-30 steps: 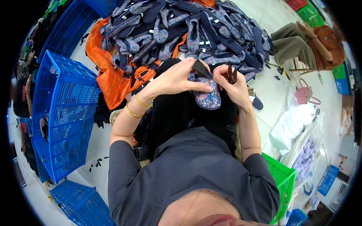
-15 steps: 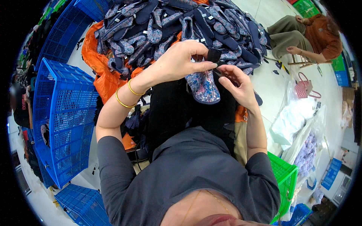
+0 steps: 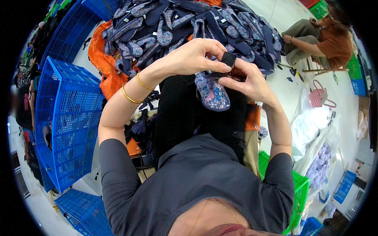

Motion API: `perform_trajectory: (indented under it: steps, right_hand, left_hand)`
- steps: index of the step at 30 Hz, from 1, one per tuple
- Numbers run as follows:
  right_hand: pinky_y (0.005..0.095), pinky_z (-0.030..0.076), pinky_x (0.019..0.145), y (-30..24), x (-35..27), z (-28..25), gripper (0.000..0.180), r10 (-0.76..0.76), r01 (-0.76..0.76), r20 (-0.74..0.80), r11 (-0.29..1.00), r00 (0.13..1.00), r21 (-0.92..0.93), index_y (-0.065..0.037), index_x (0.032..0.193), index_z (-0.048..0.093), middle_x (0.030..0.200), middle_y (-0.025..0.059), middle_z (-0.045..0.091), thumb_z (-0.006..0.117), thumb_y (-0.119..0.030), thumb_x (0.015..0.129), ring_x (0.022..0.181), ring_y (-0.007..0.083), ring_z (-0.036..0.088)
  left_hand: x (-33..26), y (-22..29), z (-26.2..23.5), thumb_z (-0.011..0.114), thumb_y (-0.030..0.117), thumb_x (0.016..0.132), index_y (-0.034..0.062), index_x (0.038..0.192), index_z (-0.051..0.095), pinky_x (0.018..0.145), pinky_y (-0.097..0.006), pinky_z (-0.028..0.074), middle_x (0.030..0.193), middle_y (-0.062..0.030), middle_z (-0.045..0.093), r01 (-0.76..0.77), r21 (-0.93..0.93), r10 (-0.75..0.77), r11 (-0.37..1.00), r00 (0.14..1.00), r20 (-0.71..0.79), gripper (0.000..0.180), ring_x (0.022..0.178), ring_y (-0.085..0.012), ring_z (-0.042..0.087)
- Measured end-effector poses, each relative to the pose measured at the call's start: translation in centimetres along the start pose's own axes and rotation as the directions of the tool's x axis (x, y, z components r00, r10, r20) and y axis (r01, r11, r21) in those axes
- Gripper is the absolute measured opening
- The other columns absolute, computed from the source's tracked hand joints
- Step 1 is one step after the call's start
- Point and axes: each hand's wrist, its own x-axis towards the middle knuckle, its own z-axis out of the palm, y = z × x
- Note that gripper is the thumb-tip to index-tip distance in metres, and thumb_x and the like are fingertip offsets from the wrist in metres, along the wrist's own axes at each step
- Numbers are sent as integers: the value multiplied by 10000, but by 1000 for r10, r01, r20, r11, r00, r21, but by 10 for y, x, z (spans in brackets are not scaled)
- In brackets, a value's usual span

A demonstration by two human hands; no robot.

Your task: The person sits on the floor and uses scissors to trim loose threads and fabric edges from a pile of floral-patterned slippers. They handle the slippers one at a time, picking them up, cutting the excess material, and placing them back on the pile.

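Note:
Over my lap hangs a blue floral slipper (image 3: 212, 95), its rounded toe pointing down toward me. A black fabric strap (image 3: 228, 59) sticks up between my hands at the slipper's upper end. My left hand (image 3: 201, 59), with gold bangles on its wrist, pinches the strap from the left. On the other side my right hand (image 3: 250, 80) is closed, thumb against fingers, at the slipper's opening. Part of the opening is hidden behind my fingers. A large pile of similar floral slippers with dark soles (image 3: 165, 33) lies just beyond my hands.
An orange sheet (image 3: 98, 59) lies under the pile's left side. Blue crates (image 3: 75, 118) stand at the left, and a green crate (image 3: 300, 192) at my lower right. Someone in a brown top (image 3: 334, 45) sits at the far right. Plastic bags (image 3: 305, 126) lie on the right-hand floor.
Both hands and the strap have shifted slightly toward me and to the right, my right hand turning more over the slipper. The seated person has raised one hand toward the head.

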Motion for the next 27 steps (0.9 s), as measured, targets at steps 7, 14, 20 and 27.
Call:
perform_trajectory:
  steps: [7, 14, 20, 27]
  right_hand:
    - [275, 435, 556, -15, 7, -5, 324, 0, 1, 89, 1000, 996, -10, 10, 849, 608, 662, 59, 582, 773, -267, 812, 610, 122, 542]
    - [217, 461, 748, 8, -9, -15, 197, 161, -147, -21, 942, 987, 301, -24, 1025, 608, 918, -31, 610, 687, -157, 903, 822, 39, 542]
    - [206, 449, 780, 32, -34, -7, 242, 249, -211, -52, 899, 967, 385, -29, 1076, 584, 973, -25, 602, 681, -184, 917, 861, 41, 550]
    - [160, 384, 576, 32, -41, 3, 230, 358, -263, -63, 783, 932, 563, -40, 1105, 595, 900, -30, 601, 656, -179, 932, 719, 7, 516]
  left_hand:
    - [-1, -3, 1, 750, 226, 825, 13, 858, 706, 906, -295, 388, 1091, -57, 586, -113, 110, 114, 988, 993, -3, 220, 1037, -172, 522]
    - [-10, -26, -35, 741, 185, 812, -3, 820, 668, 881, -336, 432, 1109, -117, 618, -16, 460, 180, 888, 932, -315, 202, 1060, -239, 570]
    - [-51, -8, 11, 784, 210, 758, 43, 1057, 648, 902, -354, 453, 1021, -75, 626, -28, 5, 28, 1000, 993, -116, 368, 975, -241, 586]
    - [-54, -31, 30, 734, 82, 787, 41, 881, 708, 844, -304, 478, 956, -57, 666, -246, 150, 282, 958, 909, -308, 106, 911, -185, 619]
